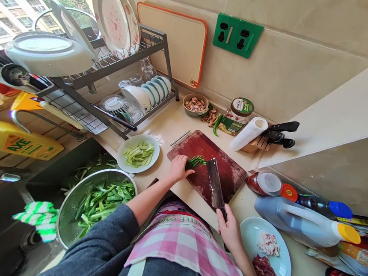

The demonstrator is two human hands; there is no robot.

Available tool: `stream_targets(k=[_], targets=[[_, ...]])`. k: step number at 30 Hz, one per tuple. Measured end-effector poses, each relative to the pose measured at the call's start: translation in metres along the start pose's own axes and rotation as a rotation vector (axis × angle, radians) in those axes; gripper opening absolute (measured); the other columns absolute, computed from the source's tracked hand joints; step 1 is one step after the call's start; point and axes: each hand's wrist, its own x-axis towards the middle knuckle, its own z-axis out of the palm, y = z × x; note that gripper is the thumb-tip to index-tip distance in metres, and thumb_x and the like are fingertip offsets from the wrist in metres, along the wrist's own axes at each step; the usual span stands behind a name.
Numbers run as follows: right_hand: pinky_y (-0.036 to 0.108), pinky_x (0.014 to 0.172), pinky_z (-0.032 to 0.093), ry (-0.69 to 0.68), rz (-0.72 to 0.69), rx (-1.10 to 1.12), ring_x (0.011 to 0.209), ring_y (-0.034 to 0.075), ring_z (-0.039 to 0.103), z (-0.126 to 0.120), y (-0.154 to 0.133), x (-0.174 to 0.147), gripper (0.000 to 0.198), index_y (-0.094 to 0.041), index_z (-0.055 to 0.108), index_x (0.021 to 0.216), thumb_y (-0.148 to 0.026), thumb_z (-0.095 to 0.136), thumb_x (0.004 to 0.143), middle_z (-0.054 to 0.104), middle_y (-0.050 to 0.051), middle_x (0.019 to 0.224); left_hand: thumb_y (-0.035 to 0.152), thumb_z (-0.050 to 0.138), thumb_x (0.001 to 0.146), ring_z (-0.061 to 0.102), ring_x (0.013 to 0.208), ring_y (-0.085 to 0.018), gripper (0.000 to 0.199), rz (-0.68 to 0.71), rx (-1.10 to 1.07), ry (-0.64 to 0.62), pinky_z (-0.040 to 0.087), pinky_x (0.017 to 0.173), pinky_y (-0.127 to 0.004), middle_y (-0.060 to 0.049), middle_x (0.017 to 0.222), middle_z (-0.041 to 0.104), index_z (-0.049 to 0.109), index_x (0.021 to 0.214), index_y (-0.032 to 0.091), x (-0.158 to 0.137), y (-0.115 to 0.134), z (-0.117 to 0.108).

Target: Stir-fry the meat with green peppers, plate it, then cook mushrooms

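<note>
The left hand (180, 168) pins greens (198, 160) on the board (231, 172), likely to steady them, while the right hand (230, 230) grips a knife (216, 186).

So my left forearm (153, 199) is bare and reaches out, slanting up and to the right. Left hand (179, 167) has its back facing up, fingers (181, 159) bunched in a hold, thumb (190, 171) poking out to the right. My right hand (228, 228) is lower and closer in, wrapped in a proper grip, with the right forearm (249, 270) angling in from the bottom right, also bare. Hands are apart from each other.
</note>
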Motion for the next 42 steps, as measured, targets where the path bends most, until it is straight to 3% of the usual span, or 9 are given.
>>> stream_targets(k=[4, 8, 13, 17, 20, 28, 32, 36, 42], targets=[[0.026, 0.055, 0.044, -0.186, -0.140, -0.083, 0.062, 0.019, 0.063, -0.007, -0.019, 0.022, 0.036, -0.020, 0.055, 0.103, -0.046, 0.034, 0.090, 0.064, 0.003, 0.068, 0.025, 0.067, 0.074, 0.052, 0.104, -0.027, 0.026, 0.064, 0.044, 0.029, 0.040, 0.091, -0.042, -0.010, 0.106, 0.061, 0.056, 0.096, 0.020, -0.009, 0.001, 0.014], [0.026, 0.062, 0.042, -0.266, -0.280, -0.205, 0.071, 0.020, 0.064, -0.011, -0.038, 0.047, 0.029, -0.021, 0.053, 0.099, -0.039, 0.031, 0.092, 0.066, 0.005, 0.079, 0.017, 0.062, 0.078, 0.056, 0.096, -0.023, 0.015, 0.124, 0.041, 0.062, 0.042, 0.090, -0.040, -0.008, 0.100, 0.065, 0.061, 0.092, 0.019, -0.008, -0.004, 0.022], [0.024, 0.056, 0.034, -0.343, -0.226, -0.437, 0.066, 0.020, 0.062, -0.003, -0.058, 0.063, 0.020, -0.020, 0.049, 0.099, -0.032, 0.033, 0.093, 0.065, 0.004, 0.072, 0.016, 0.056, 0.082, 0.058, 0.094, -0.021, 0.014, 0.172, -0.002, 0.096, 0.045, 0.089, -0.038, -0.008, 0.100, 0.068, 0.067, 0.090, 0.019, -0.003, -0.013, 0.029], [0.025, 0.054, 0.030, -0.320, -0.159, -0.535, 0.064, 0.019, 0.062, 0.013, -0.061, 0.066, 0.017, -0.019, 0.048, 0.098, -0.028, 0.035, 0.093, 0.066, 0.006, 0.074, 0.017, 0.054, 0.085, 0.059, 0.092, -0.020, 0.016, 0.187, -0.031, 0.107, 0.046, 0.089, -0.038, -0.008, 0.097, 0.070, 0.070, 0.089, 0.018, -0.003, -0.018, 0.033], [0.024, 0.053, 0.032, -0.295, -0.153, -0.419, 0.063, 0.019, 0.061, 0.017, -0.050, 0.067, 0.019, -0.019, 0.048, 0.096, -0.031, 0.033, 0.093, 0.065, 0.005, 0.072, 0.018, 0.052, 0.086, 0.059, 0.091, -0.019, 0.018, 0.203, -0.042, 0.115, 0.047, 0.087, -0.037, -0.007, 0.097, 0.070, 0.070, 0.090, 0.019, -0.006, -0.019, 0.033], [0.024, 0.049, 0.037, -0.163, -0.111, -0.105, 0.056, 0.017, 0.058, -0.009, -0.030, 0.044, 0.030, -0.022, 0.048, 0.096, -0.045, 0.030, 0.091, 0.063, 0.002, 0.069, 0.014, 0.061, 0.079, 0.059, 0.092, -0.017, 0.016, 0.233, -0.070, 0.115, 0.048, 0.085, -0.032, -0.003, 0.097, 0.065, 0.063, 0.093, 0.022, 0.008, 0.009, 0.047], [0.024, 0.055, 0.040, -0.164, -0.145, -0.146, 0.060, 0.017, 0.058, -0.023, -0.034, 0.034, 0.028, -0.023, 0.049, 0.095, -0.044, 0.031, 0.092, 0.063, 0.002, 0.071, 0.023, 0.065, 0.077, 0.055, 0.101, -0.019, 0.024, 0.224, -0.089, 0.151, 0.048, 0.086, -0.034, -0.007, 0.107, 0.057, 0.057, 0.100, 0.019, 0.003, 0.008, 0.038], [0.025, 0.055, 0.038, -0.217, -0.185, -0.259, 0.058, 0.017, 0.056, -0.026, -0.040, 0.038, 0.026, -0.022, 0.048, 0.093, -0.041, 0.031, 0.092, 0.059, 0.001, 0.067, 0.029, 0.067, 0.076, 0.055, 0.101, -0.022, 0.027, 0.261, -0.090, 0.157, 0.047, 0.088, -0.039, -0.009, 0.107, 0.059, 0.059, 0.099, 0.018, -0.009, -0.006, 0.029], [0.024, 0.053, 0.032, -0.319, -0.184, -0.455, 0.062, 0.019, 0.061, -0.015, -0.046, 0.053, 0.019, -0.020, 0.048, 0.096, -0.030, 0.033, 0.092, 0.063, 0.004, 0.068, 0.019, 0.053, 0.086, 0.060, 0.089, -0.018, 0.014, 0.291, -0.099, 0.145, 0.048, 0.086, -0.038, -0.006, 0.094, 0.069, 0.067, 0.088, 0.020, -0.008, -0.010, 0.044]])
